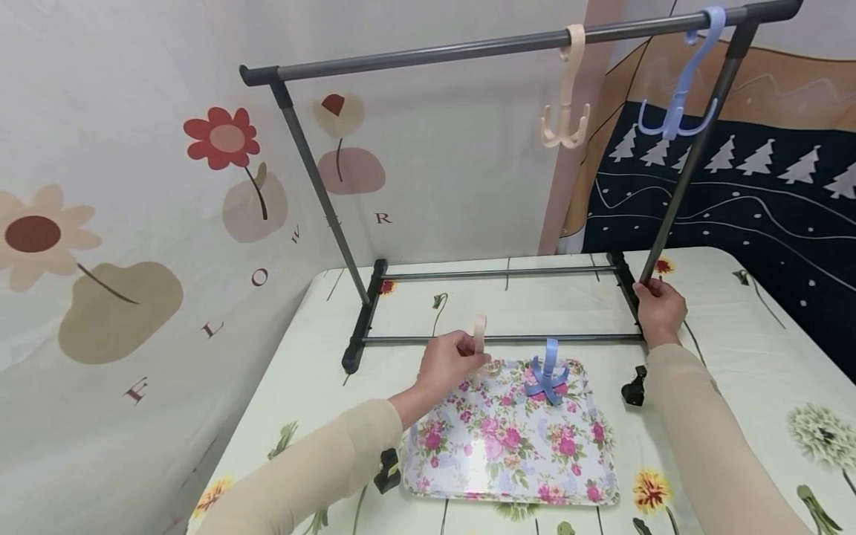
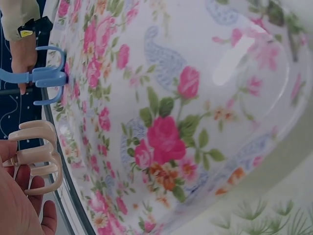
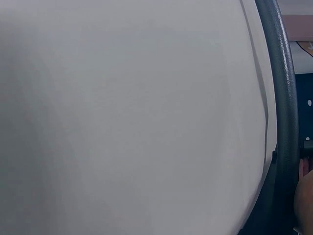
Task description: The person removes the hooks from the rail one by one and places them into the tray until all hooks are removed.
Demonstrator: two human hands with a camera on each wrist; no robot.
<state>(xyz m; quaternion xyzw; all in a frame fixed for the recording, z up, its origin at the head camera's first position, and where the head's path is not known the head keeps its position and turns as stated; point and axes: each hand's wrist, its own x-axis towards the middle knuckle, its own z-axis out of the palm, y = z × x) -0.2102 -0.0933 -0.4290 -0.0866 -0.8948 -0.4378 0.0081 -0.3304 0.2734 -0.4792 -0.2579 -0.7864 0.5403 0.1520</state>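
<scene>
My left hand (image 1: 452, 361) pinches a beige multi-prong hook (image 1: 480, 334) over the far left part of a floral tray (image 1: 495, 438). In the left wrist view, the prongs of this beige hook (image 2: 55, 166) point toward the tray, with fingers curled at its stem. A blue hook (image 1: 548, 379) of the same kind lies on the tray, to the right. My right hand (image 1: 660, 310) grips the right post (image 1: 675, 200) of a dark grey rack, low down by its base. Only a sliver of the right hand (image 3: 306, 203) shows beside the post in the right wrist view.
From the rack's top bar (image 1: 428, 53) hang another beige hook (image 1: 567, 89) and another blue hook (image 1: 682, 89), both right of centre. The rack's lower bar (image 1: 568, 339) runs just beyond the tray. Flower-printed cloth (image 1: 756, 446) covers the table, and a patterned curtain (image 1: 435, 148) hangs behind.
</scene>
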